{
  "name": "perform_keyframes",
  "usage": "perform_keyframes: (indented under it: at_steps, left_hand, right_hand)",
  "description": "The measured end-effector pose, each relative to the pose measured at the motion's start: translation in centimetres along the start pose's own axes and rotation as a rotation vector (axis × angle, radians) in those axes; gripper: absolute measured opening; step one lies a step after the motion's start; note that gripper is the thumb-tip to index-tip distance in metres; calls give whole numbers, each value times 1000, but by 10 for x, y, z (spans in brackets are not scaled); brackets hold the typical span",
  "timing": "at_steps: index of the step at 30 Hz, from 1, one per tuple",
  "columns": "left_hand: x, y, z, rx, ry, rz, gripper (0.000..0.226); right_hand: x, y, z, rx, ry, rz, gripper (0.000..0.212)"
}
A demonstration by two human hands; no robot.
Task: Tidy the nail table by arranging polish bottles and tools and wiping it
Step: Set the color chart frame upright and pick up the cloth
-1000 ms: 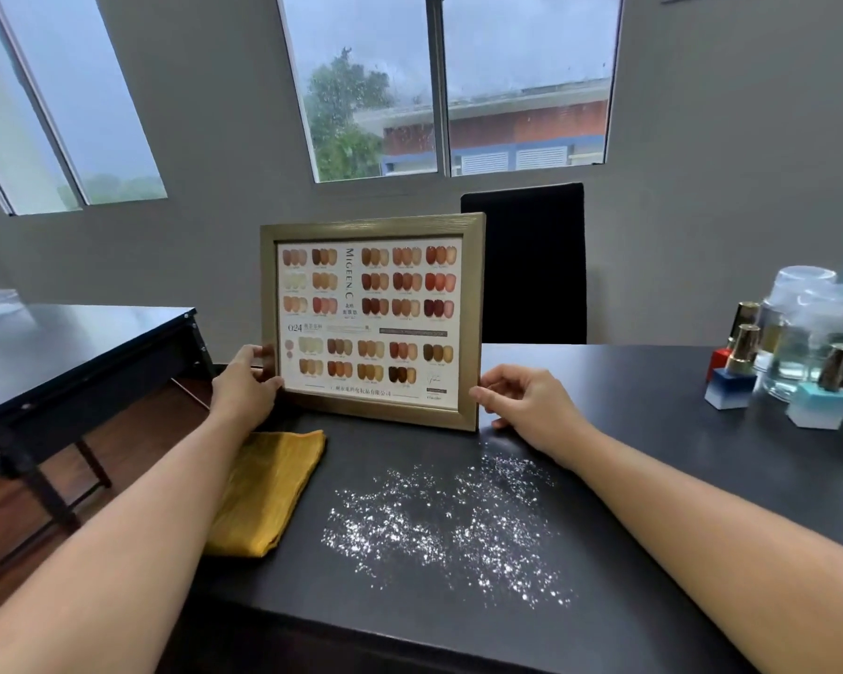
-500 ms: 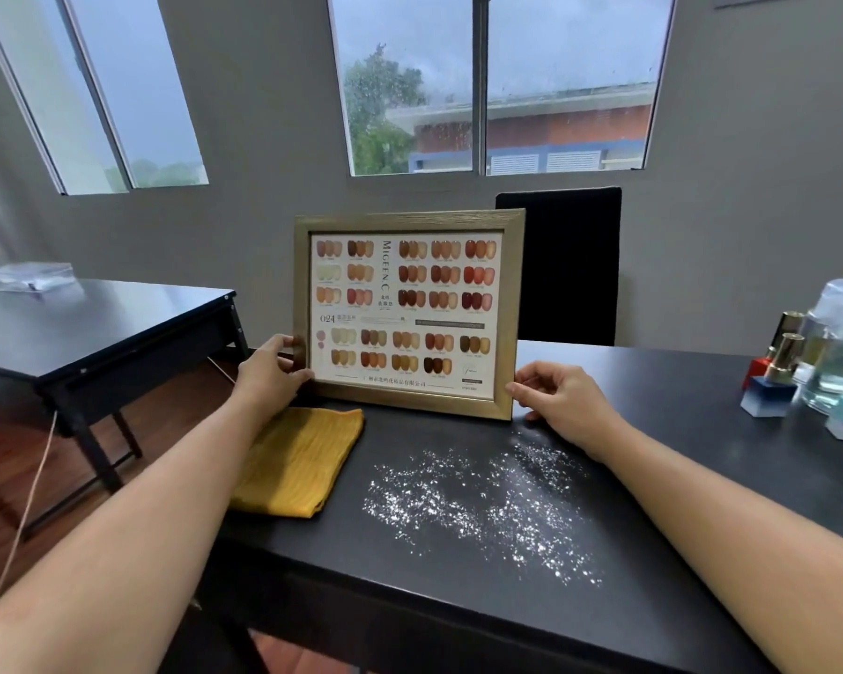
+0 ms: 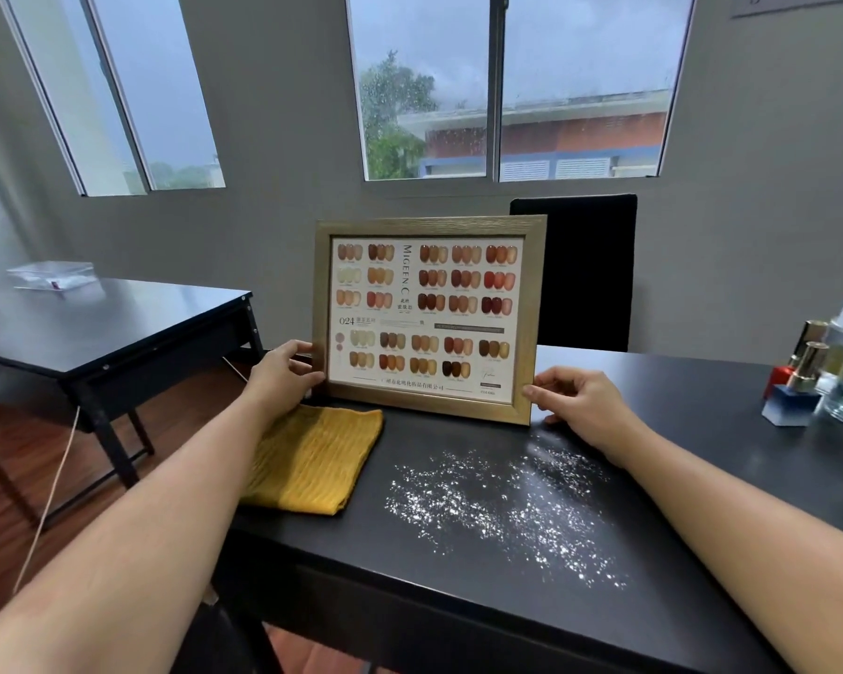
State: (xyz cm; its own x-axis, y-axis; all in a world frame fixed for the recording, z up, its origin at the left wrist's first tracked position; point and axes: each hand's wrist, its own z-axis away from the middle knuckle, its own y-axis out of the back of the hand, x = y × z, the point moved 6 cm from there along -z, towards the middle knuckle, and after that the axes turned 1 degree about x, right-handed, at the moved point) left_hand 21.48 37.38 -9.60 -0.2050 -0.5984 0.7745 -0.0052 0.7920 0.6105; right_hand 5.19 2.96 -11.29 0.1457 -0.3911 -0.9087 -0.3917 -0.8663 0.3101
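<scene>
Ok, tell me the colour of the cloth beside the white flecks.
Mustard yellow. The cloth shows best in the head view, the only one.

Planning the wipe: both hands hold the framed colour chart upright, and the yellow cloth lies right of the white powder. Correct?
No: the head view shows the yellow cloth left of the white powder. The left hand and right hand hold the framed colour chart upright.

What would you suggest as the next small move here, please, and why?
Probably settle the frame toward the back of the table and let go. Both the left hand and the right hand grip its lower corners, so neither is free for the yellow cloth lying by the left hand, and white flecks are scattered in front of it, waiting to be wiped.
</scene>
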Motion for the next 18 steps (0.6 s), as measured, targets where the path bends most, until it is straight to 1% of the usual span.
perform_keyframes:
  at_steps: [3, 5, 18]
  left_hand:
    - [1, -1, -2, -6, -1, 48, 42]
    - [0, -3, -2, -7, -7, 61, 42]
    - [-4, -2, -2, 7, -13, 69, 42]
  right_hand:
    - [1, 2, 0, 19, -28, -102, 7]
    - [1, 3, 0, 17, -35, -129, 3]
    - [-3, 1, 2, -9, -25, -84, 3]
